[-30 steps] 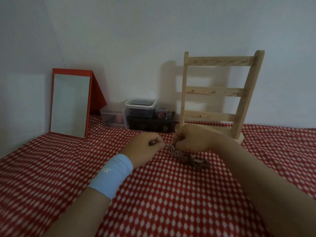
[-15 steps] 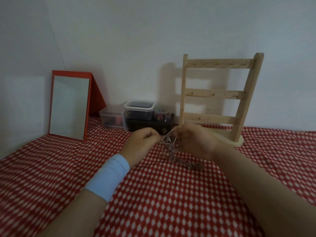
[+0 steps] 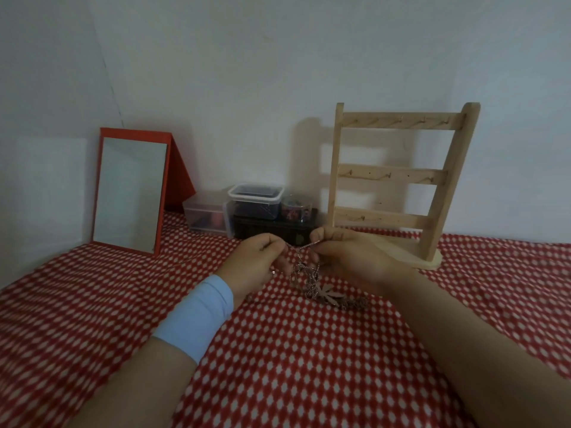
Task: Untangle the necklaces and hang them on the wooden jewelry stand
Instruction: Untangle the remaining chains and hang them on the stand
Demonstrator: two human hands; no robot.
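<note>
A: In the head view, where are the necklaces [image 3: 309, 278] against the wooden jewelry stand [image 3: 398, 180]?
B: In front of its left post, nearer the camera. The clump hangs from a short stretch of chain pulled between the two hands. Its lower end, with a leaf-like pendant [image 3: 329, 294], lies on the red checked bench [image 3: 278, 366].
A: And the hands?
B: The left hand [image 3: 258, 262], above a pale blue wristband [image 3: 197, 316], pinches the chain between thumb and fingertips. The right hand [image 3: 349, 257] pinches the other end, fingers curled. They sit close together; the taut bit runs left to right and the tangle drops straight down from it.
A: Which is nearer the stand?
B: The right one, just in front of its base, with the hooks [image 3: 398, 121] above and behind it. I'd guess the hanging falls to that hand, but the knot looks unsorted, so teasing it apart comes first.
A: Anything hung yet?
B: No, nothing hangs on it. A mirror [image 3: 129, 193] and plastic boxes [image 3: 256, 200] stand to the left of the stand
</note>
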